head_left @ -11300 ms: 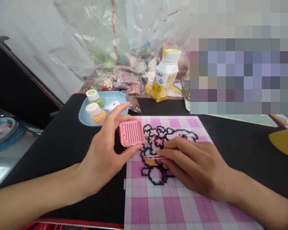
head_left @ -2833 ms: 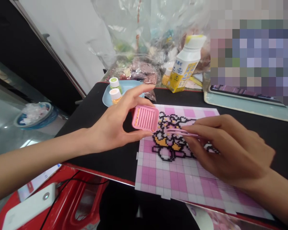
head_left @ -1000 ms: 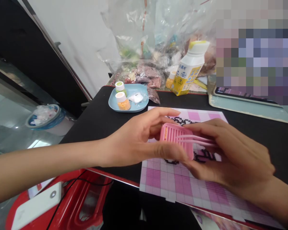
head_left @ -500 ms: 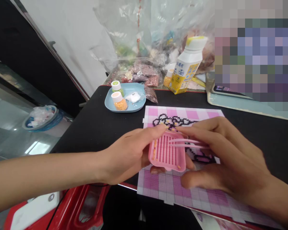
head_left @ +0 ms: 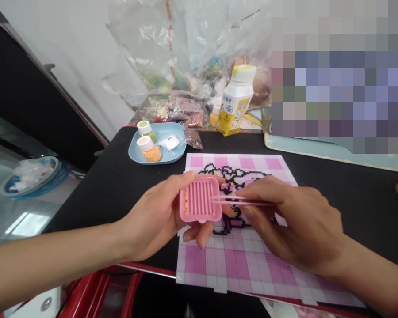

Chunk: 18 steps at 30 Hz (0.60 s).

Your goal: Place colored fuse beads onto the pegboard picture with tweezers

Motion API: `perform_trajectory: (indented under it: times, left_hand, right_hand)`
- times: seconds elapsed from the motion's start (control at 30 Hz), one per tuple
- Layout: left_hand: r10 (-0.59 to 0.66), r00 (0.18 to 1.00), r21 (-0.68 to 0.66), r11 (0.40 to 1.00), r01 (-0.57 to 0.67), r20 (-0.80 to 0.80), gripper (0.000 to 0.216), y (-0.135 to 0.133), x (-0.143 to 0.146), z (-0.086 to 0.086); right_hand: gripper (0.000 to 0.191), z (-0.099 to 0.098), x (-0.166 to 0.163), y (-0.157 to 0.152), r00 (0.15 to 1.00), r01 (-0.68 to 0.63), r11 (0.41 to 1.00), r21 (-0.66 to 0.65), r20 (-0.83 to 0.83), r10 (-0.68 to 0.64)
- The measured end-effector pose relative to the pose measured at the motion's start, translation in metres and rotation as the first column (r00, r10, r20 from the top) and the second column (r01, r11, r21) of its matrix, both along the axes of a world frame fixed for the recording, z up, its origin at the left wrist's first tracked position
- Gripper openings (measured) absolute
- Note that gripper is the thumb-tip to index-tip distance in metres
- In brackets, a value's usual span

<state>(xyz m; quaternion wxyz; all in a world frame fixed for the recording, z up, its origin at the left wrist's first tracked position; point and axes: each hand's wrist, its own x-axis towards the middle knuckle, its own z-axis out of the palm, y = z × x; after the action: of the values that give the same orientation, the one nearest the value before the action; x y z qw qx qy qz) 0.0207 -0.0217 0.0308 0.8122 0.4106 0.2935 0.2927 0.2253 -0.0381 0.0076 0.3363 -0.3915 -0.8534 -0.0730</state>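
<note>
Holding, left hand (head_left: 155,218): thumb and fingers pinch a pink ridged tray (head_left: 202,198), raised over the left part of the checked board (head_left: 199,269).
Right hand (head_left: 292,225): fingers pinch pink tweezers (head_left: 223,202) above the middle of the checked board; the tips reach across the tray, but whether they grip a bead cannot be told.
Orange beads (head_left: 185,201): mostly lined up in one groove of the tray; too small to count.
Picture, done: a black bead outline (head_left: 222,232) on the checked board, with some orange-yellow spots inside it.
Picture, left: most outlined shapes look unfilled, suggesting an early stage of colouring; the hands hide part.
Count near the hands: one tray, one pair of tweezers, one board.
Count on the black worktop (head_left: 106,194): one blue plate (head_left: 172,157) beyond the checked board's far left corner, bearing two jars, green-lidded (head_left: 146,131) and pale-lidded (head_left: 148,149), and one white packet (head_left: 169,141).
Count beyond the checked board's far edge: one white-and-yellow bottle (head_left: 235,106), one more jar (head_left: 215,115); heaped clear bags (head_left: 185,108), uncountable.
</note>
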Motion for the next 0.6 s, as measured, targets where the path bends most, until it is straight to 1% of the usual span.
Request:
perform_trajectory:
  times: [0.1, 0.2, 0.33, 0.5, 0.6]
  left_hand:
    - [-0.028, 1.0, 0.014, 1.0, 0.028, -0.005, 0.043, 0.001, 0.0, -0.004]
    - [-0.015, 1.0, 0.008, 1.0, 0.015, 0.008, 0.041, 0.002, -0.001, -0.006]
    - [0.002, 0.999, -0.015, 1.0, -0.003, -0.032, 0.043, 0.003, -0.002, -0.006]
    - [-0.022, 0.999, -0.059, 0.998, 0.02, -0.042, 0.045, 0.002, -0.002, -0.01]
    - [-0.059, 0.997, -0.076, 0.996, 0.055, -0.045, 0.047, 0.0, -0.001, -0.013]
  right_hand:
    - [0.008, -0.002, 0.0, 0.001, 0.996, -0.088, 0.996, 0.023, -0.025, 0.088]
    - [0.007, -0.004, 0.0, 0.003, 0.996, -0.078, 0.996, 0.036, -0.028, 0.08]
    - [0.009, -0.006, 0.0, 0.004, 0.995, -0.078, 0.995, 0.065, -0.058, 0.081]
    - [0.01, -0.008, -0.002, 0.004, 0.999, -0.038, 0.996, 0.082, -0.03, 0.041]
    - [0.014, -0.01, -0.003, 0.004, 0.998, -0.053, 0.996, 0.069, -0.012, 0.054]
